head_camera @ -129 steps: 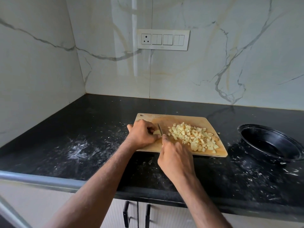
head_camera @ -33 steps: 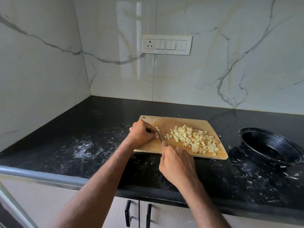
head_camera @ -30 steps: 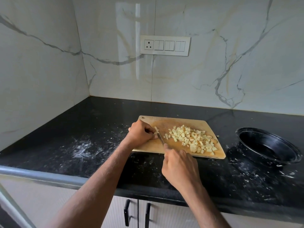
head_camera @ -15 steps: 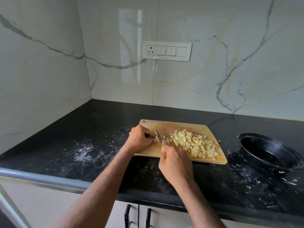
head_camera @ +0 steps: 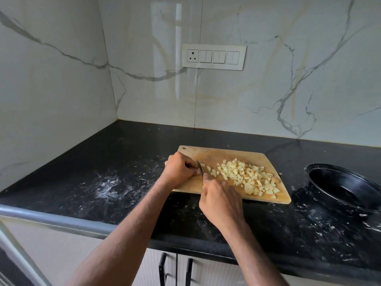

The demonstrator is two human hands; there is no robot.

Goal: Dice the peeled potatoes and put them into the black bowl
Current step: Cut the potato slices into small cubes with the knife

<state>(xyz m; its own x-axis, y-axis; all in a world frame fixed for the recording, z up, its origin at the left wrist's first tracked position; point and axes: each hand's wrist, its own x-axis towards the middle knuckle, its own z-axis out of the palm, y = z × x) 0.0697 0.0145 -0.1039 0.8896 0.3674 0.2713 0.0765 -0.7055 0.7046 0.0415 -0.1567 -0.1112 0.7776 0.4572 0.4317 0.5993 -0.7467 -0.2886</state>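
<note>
Potato dice (head_camera: 247,178) spread wider, right hand (head_camera: 221,200) still gripping knife (head_camera: 201,168), left hand (head_camera: 180,169) curled.

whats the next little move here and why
Probably one more downward cut: the knife in the right hand sits beside the left hand, whose curled fingers seem to hold a last bit of potato. The diced potato still lies on the cutting board; the black bowl looks empty.

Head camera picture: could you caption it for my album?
Right hand works a knife on a wooden board beside diced potato, left hand steadying; black bowl waits.
</note>
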